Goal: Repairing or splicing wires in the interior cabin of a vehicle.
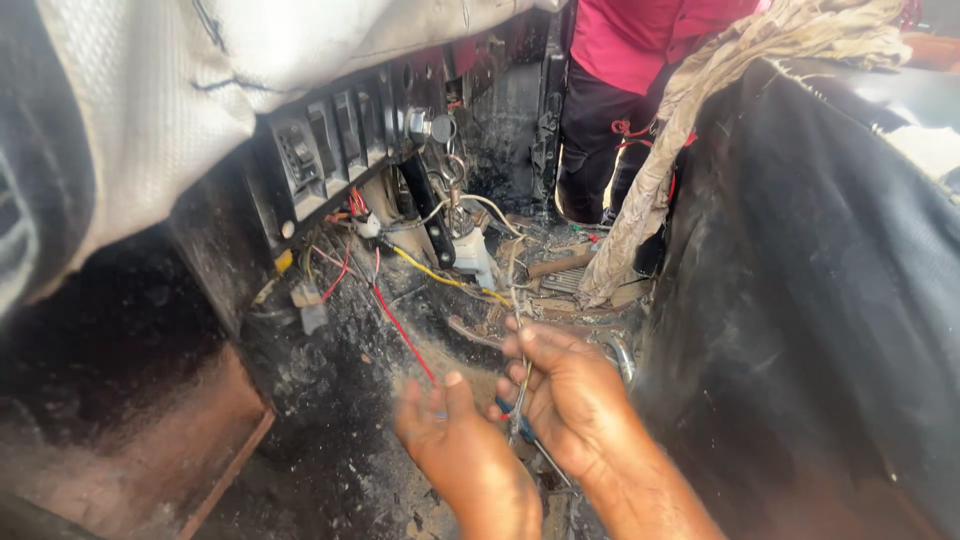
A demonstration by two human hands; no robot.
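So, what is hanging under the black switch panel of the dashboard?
Under the switch panel loose wires hang: a red wire, a yellow wire and a white connector. Where they join behind the panel is covered. The hands hold thin wires lower down.

Left hand (440, 425): low, fingers curled, thumb raised. Right hand (560, 395): just beside it, fingers pinched together, forearm angled from lower right.
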